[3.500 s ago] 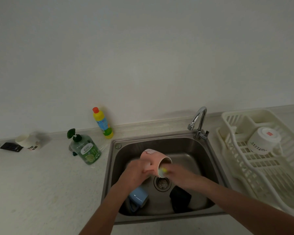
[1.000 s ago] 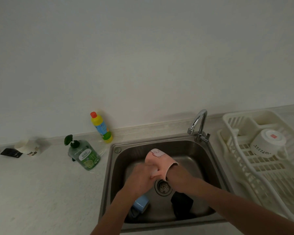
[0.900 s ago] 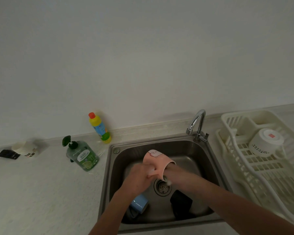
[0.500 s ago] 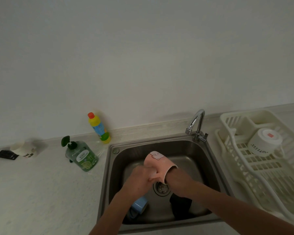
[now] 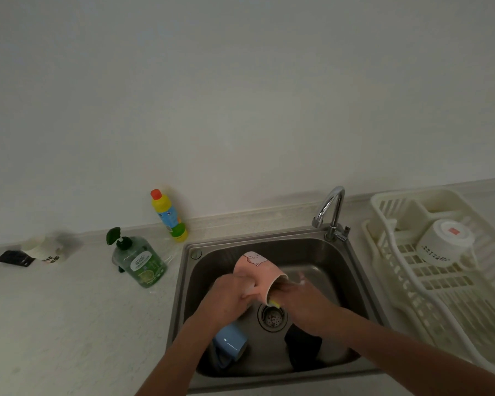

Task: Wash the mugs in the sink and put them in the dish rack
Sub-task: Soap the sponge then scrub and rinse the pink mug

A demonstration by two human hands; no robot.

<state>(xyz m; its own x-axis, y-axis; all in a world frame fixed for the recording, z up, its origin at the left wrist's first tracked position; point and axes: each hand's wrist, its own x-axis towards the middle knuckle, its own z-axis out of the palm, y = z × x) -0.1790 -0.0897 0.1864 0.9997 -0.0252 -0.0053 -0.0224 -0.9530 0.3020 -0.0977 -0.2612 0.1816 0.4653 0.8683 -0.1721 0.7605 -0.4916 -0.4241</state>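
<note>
Two hands work over the stainless steel sink (image 5: 352, 270). Left hand (image 5: 229, 299) grips the tilted pink ceramic mug (image 5: 257, 274) from its left side. Right hand (image 5: 299, 300) holds a yellow sponge (image 5: 275, 303) at the mug's mouth. One white mug (image 5: 443, 247) lies in the white plastic dish rack (image 5: 412, 298).

**Crowded sink, open rack front**

My hands and the pink mug (image 5: 257, 274) fill the middle of the sink (image 5: 352, 270). Below them, the blue mug (image 5: 229, 341) and a black mug (image 5: 302, 348) block the near floor. The tap (image 5: 330, 212) overhangs the back corner. In the dish rack (image 5: 452, 307), a white cup (image 5: 443, 245) takes the far end; the nearer slats lie open.
</note>
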